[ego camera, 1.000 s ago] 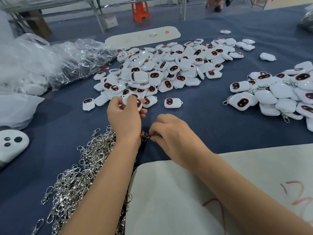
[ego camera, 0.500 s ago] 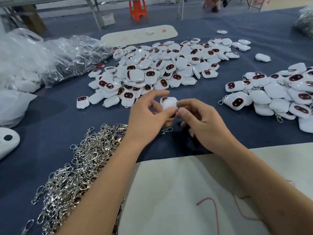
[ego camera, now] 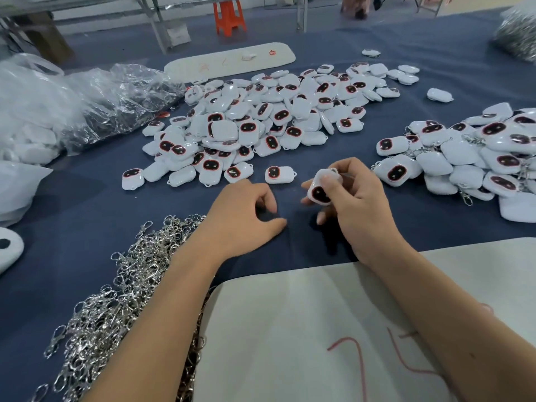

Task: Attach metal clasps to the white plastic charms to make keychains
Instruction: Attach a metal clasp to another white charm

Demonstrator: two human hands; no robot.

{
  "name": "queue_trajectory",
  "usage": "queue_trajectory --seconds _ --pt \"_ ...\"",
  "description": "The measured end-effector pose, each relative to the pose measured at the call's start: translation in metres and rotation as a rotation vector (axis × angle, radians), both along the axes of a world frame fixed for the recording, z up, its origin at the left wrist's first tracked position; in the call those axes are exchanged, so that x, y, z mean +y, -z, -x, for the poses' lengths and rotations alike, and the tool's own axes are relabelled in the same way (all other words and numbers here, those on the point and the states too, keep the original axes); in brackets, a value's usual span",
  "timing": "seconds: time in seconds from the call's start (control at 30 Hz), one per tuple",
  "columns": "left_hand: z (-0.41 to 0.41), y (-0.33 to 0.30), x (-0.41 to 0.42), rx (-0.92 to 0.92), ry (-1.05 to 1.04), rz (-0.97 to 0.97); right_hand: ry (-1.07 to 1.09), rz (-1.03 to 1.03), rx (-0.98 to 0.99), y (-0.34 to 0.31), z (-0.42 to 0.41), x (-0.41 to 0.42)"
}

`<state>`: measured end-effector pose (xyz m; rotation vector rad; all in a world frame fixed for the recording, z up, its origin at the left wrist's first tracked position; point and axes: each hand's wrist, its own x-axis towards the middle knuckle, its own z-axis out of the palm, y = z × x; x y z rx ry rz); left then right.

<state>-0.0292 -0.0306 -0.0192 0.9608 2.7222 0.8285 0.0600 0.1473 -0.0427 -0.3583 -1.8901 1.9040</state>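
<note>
My right hand (ego camera: 359,204) pinches a white charm (ego camera: 320,192) with a dark red-rimmed face, lifted a little above the blue cloth. Whether a clasp hangs from it cannot be seen. My left hand (ego camera: 240,219) rests on the cloth just left of it, fingers loosely curled, with nothing visible in it. A heap of silver metal clasps (ego camera: 116,300) lies under and left of my left forearm. Loose charms (ego camera: 275,117) are piled in the middle of the table. One charm (ego camera: 280,174) lies alone in front of my hands.
A second pile of charms with clasps (ego camera: 478,158) sits at the right. A white sheet with red marks (ego camera: 319,329) covers the near edge. Clear plastic bags (ego camera: 87,105) crowd the left; a white board (ego camera: 229,62) lies at the back.
Both hands held the charm together half a second ago. My left hand has let go and dropped to the cloth; my right hand has carried the charm to the right.
</note>
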Motion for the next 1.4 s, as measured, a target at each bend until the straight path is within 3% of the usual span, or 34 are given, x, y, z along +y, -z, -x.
queue_trajectory --seconds 0.13,0.2,0.27,0.4,0.5,0.73,0.93,1.13,1.4 --pt "0.004 -0.001 -0.002 -0.036 0.106 0.079 0.023 -0.086 -0.023 0.002 0.000 0.001" --pt "0.003 0.002 -0.001 -0.037 0.087 0.028 0.042 -0.115 -0.029 0.002 0.000 0.000" --pt "-0.001 0.007 0.004 -0.063 -0.013 -0.163 0.053 -0.101 -0.035 0.002 0.001 0.000" --pt "-0.010 0.013 0.019 -0.342 -0.165 -0.667 0.023 -0.180 -0.067 0.001 0.001 0.001" --pt "-0.012 0.017 0.021 -0.543 -0.162 -0.849 -0.046 -0.330 -0.073 0.001 0.000 -0.001" --pt "-0.013 0.017 0.016 -0.544 -0.062 -0.834 -0.081 -0.324 -0.047 -0.001 -0.001 -0.002" --pt "-0.011 0.020 0.015 -0.353 -0.081 -0.648 -0.021 -0.170 -0.041 -0.001 0.000 0.000" --pt "-0.008 0.019 0.012 -0.503 -0.059 -0.796 -0.067 -0.136 -0.041 -0.001 -0.001 0.000" --pt "-0.009 0.020 0.013 -0.540 -0.112 -0.885 -0.031 -0.168 -0.041 0.000 -0.001 -0.001"
